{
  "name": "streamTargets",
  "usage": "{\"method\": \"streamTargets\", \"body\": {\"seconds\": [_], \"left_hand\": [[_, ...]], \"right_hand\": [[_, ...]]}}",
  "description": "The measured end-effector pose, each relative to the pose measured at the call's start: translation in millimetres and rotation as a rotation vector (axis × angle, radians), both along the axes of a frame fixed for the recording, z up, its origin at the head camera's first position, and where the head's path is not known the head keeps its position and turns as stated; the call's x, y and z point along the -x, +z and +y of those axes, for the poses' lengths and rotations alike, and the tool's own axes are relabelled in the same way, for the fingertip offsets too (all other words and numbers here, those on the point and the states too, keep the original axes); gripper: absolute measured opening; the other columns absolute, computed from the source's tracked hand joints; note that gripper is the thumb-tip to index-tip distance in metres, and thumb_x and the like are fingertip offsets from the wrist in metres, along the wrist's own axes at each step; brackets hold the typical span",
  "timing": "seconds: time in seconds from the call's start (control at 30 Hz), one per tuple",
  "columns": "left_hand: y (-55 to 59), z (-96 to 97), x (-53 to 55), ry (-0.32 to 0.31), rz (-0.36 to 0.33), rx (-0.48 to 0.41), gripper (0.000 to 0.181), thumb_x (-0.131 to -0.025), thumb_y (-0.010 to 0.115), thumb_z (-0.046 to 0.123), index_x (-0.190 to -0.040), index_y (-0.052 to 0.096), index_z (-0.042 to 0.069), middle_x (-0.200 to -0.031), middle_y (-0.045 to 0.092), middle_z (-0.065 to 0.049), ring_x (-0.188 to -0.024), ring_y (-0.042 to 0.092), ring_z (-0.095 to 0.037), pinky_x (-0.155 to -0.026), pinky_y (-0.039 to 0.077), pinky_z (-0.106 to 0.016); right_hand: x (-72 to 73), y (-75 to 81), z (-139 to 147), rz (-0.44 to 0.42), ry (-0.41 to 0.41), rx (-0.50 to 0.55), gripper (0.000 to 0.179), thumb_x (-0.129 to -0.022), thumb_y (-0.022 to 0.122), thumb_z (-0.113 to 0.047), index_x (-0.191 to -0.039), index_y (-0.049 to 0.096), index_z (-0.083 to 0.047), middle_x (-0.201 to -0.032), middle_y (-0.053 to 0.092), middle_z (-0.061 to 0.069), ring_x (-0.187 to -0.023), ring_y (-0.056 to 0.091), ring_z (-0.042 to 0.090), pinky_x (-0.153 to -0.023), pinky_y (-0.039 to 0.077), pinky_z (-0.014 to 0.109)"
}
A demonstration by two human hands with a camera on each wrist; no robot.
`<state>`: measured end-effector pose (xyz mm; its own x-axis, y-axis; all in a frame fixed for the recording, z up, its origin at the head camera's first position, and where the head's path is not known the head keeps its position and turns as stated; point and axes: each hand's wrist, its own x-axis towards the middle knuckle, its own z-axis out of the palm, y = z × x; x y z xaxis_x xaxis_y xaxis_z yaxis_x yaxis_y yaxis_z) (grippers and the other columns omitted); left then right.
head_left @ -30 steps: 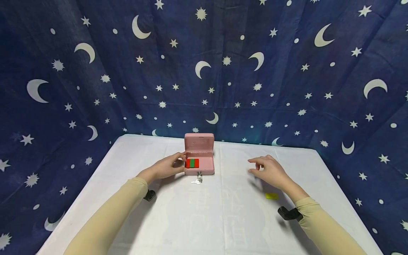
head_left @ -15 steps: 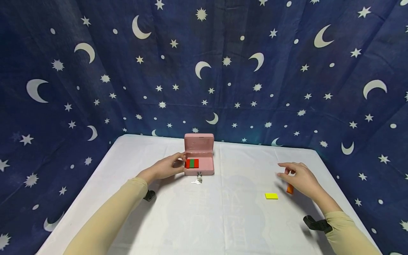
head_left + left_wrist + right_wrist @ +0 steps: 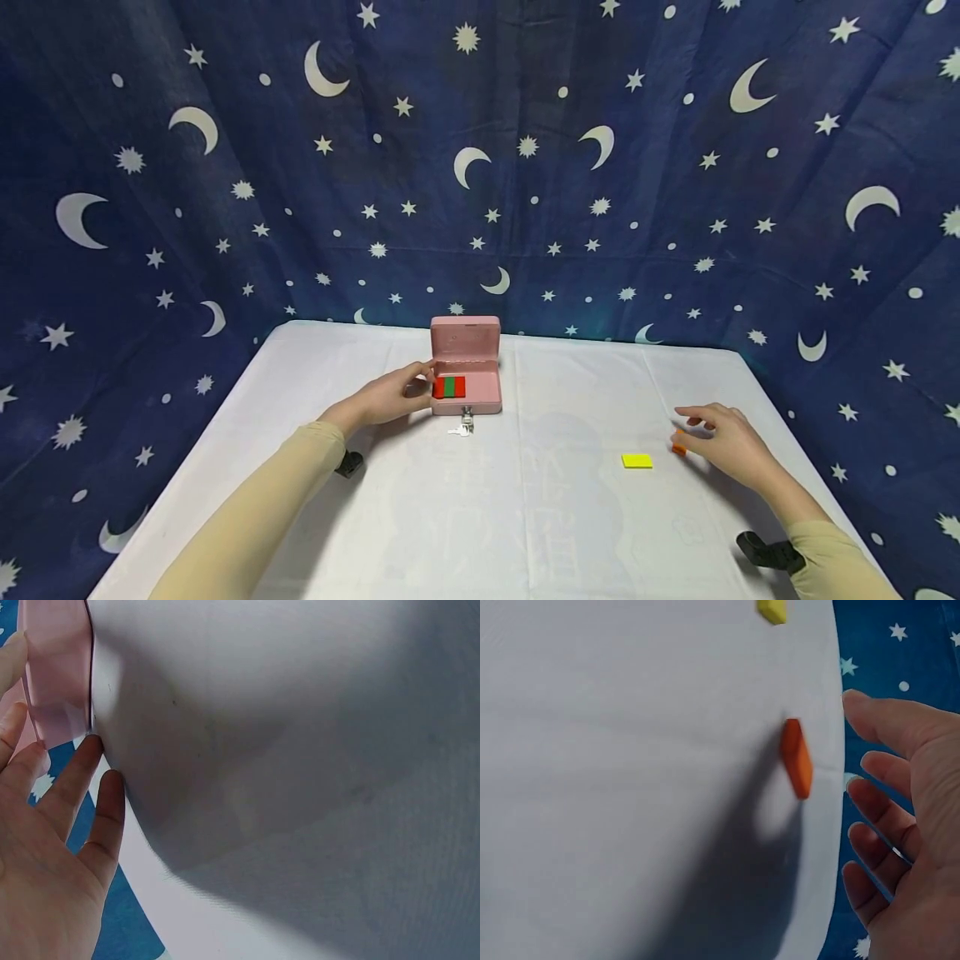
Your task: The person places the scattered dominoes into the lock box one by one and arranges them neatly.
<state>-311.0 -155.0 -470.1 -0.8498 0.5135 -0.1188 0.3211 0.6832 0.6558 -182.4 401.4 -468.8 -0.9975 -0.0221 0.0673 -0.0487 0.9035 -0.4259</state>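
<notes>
A small pink metal box (image 3: 487, 387) stands with its lid raised at the back of the white table. My left hand (image 3: 386, 396) rests against its left side, thumb near the front corner and fingertips farther back. In the left wrist view, extended fingers (image 3: 112, 802) lie beside the box wall. Inside, a green block (image 3: 449, 387) sits between red blocks (image 3: 459, 387). Over on the right, my right hand (image 3: 727, 442) hovers by a flat orange block (image 3: 796, 759), fingers apart and nothing held. A yellow block (image 3: 637, 461) lies left of that hand.
Small keys (image 3: 459, 431) hang at the lock on the front of the box. The white tablecloth (image 3: 555, 517) reaches back to a dark blue curtain (image 3: 420, 167) with moons and stars.
My right hand has moved right and nearer to me, from beyond the yellow block to the orange block. My left hand has stayed at the box.
</notes>
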Motion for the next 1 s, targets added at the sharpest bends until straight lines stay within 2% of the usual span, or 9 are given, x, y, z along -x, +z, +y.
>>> {"method": "streamTargets", "body": {"seconds": [0.17, 0.27, 0.43, 0.7, 0.9, 1.0], "left_hand": [[-2.4, -1.1, -0.5, -0.016, 0.017, -0.002, 0.036, -0.097, 0.067, 0.042, -0.122, 0.053, 0.021, -0.163, 0.032, 0.008, -0.137, 0.049, -0.022, -0.113, 0.037, -0.053], [-3.1, -1.3, -0.9, -0.013, 0.020, 0.007, 0.038, -0.096, 0.068, 0.045, -0.122, 0.054, 0.021, -0.163, 0.032, 0.010, -0.138, 0.049, -0.020, -0.113, 0.037, -0.051], [-3.2, -1.8, 0.0, -0.013, 0.029, 0.007, 0.037, -0.096, 0.068, 0.044, -0.122, 0.053, 0.021, -0.162, 0.035, 0.007, -0.137, 0.050, -0.021, -0.112, 0.037, -0.052], [-2.1, -2.1, 0.0, -0.011, 0.028, 0.004, 0.039, -0.096, 0.068, 0.046, -0.121, 0.054, 0.020, -0.163, 0.033, 0.010, -0.137, 0.050, -0.020, -0.112, 0.037, -0.051], [-3.6, -1.6, 0.2, -0.021, 0.032, -0.007, 0.035, -0.097, 0.067, 0.042, -0.121, 0.053, 0.021, -0.163, 0.034, 0.007, -0.136, 0.051, -0.022, -0.111, 0.038, -0.051], [-3.8, -1.4, 0.4, -0.019, 0.038, -0.008, 0.032, -0.098, 0.066, 0.040, -0.121, 0.053, 0.022, -0.163, 0.034, 0.007, -0.136, 0.051, -0.022, -0.111, 0.038, -0.051]], "right_hand": [[-8.2, -10.2, 9, -0.029, -0.016, 0.028, 0.072, -0.084, 0.080, -0.050, -0.135, 0.062, -0.002, -0.126, 0.060, 0.024, -0.111, 0.051, 0.042, -0.085, 0.045, 0.060], [-12.2, -16.6, 13, -0.043, -0.028, 0.043, 0.078, -0.082, 0.081, -0.053, -0.136, 0.061, 0.000, -0.126, 0.059, 0.026, -0.111, 0.051, 0.043, -0.088, 0.044, 0.062], [-17.1, -23.6, 18, -0.040, -0.027, 0.073, 0.076, -0.083, 0.081, -0.050, -0.134, 0.060, 0.003, -0.126, 0.059, 0.029, -0.112, 0.055, 0.044, -0.091, 0.047, 0.062], [-19.1, -27.2, 18, -0.016, -0.035, 0.100, 0.068, -0.085, 0.081, -0.046, -0.130, 0.064, 0.002, -0.125, 0.060, 0.026, -0.111, 0.057, 0.041, -0.090, 0.050, 0.054], [-19.7, -28.4, 17, -0.001, -0.043, 0.088, 0.064, -0.084, 0.082, -0.045, -0.126, 0.067, 0.001, -0.120, 0.063, 0.022, -0.108, 0.059, 0.037, -0.083, 0.051, 0.036], [-19.8, -28.8, 17, 0.003, -0.051, 0.086, 0.063, -0.084, 0.082, -0.045, -0.125, 0.067, 0.000, -0.119, 0.063, 0.022, -0.107, 0.059, 0.036, -0.082, 0.050, 0.034]]}}
